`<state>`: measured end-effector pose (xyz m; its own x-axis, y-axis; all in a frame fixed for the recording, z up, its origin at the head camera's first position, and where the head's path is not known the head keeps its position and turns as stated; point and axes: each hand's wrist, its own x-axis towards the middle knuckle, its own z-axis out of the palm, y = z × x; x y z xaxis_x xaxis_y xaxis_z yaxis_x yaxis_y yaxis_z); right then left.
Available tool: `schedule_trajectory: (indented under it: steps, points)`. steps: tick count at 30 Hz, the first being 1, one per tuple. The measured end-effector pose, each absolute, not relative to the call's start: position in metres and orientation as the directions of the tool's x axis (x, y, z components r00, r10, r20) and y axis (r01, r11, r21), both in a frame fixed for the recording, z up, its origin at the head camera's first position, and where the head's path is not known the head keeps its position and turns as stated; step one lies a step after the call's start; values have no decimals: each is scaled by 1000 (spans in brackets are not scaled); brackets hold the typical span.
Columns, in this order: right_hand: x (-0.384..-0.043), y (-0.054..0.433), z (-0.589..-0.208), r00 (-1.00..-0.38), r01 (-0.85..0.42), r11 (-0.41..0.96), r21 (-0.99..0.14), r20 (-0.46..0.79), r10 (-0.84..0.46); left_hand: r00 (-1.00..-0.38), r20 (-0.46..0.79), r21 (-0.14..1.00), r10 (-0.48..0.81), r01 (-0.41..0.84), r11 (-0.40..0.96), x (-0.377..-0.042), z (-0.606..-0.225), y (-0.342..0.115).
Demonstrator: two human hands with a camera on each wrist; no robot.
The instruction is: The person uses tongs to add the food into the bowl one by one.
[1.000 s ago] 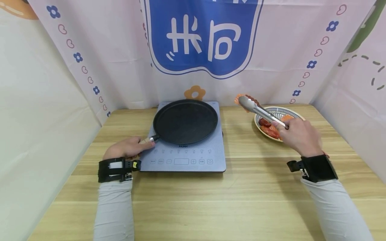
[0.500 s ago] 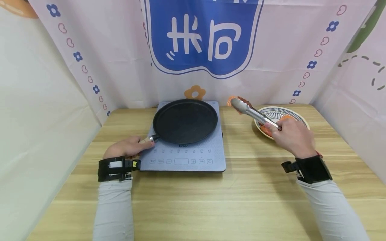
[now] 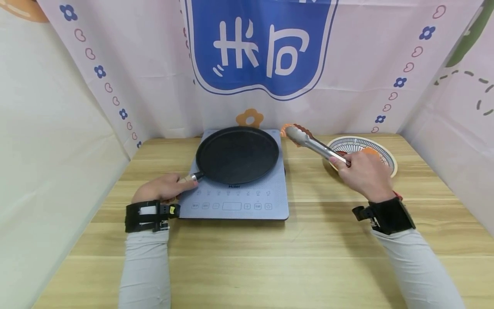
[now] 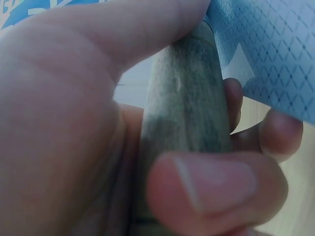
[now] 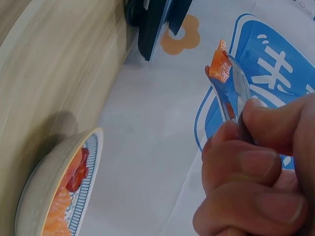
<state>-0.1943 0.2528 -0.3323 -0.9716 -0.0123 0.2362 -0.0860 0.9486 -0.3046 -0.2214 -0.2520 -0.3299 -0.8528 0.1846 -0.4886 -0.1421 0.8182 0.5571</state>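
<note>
At the front left of the black flat pan (image 3: 237, 154), my left hand (image 3: 164, 188) grips its handle. The left wrist view shows the fingers and thumb curled round the worn wooden handle (image 4: 184, 98). My right hand (image 3: 364, 176) holds metal tongs (image 3: 318, 147) in the air, between the pan and the patterned bowl (image 3: 390, 159). Pinched in the tong tips is an orange piece of food (image 5: 220, 66), which looks like salmon. In the right wrist view, the bowl holds more orange pieces (image 5: 59, 211) and dark red sausage-like pieces (image 5: 78, 172).
Under the pan is a grey induction cooker (image 3: 275, 189) with touch buttons along its front. The wooden table (image 3: 270, 266) reaches back to a printed cloth (image 3: 162, 77). Pale side walls (image 3: 50, 141) close in the left and right.
My right hand has moved left with the tongs and the orange piece, from over the bowl towards the pan's right edge. The left hand and pan stay put.
</note>
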Motion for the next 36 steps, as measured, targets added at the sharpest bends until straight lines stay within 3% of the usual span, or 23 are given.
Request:
schedule_trajectory:
  steps: [7, 18, 36]
  points:
    - [-194, 239, -330, -965, -153, 938, -312, 254, -73, -856, -485, 549, 177, -141, 824, -219, -330, -252]
    - [-196, 216, -330, -983, -113, 937, -331, 177, -55, -858, -484, 547, 173, -142, 825, -219, -328, -251]
    - [-203, 194, -347, -983, -151, 950, -273, 142, -115, -851, -488, 577, 194, -148, 803, -218, -327, -251]
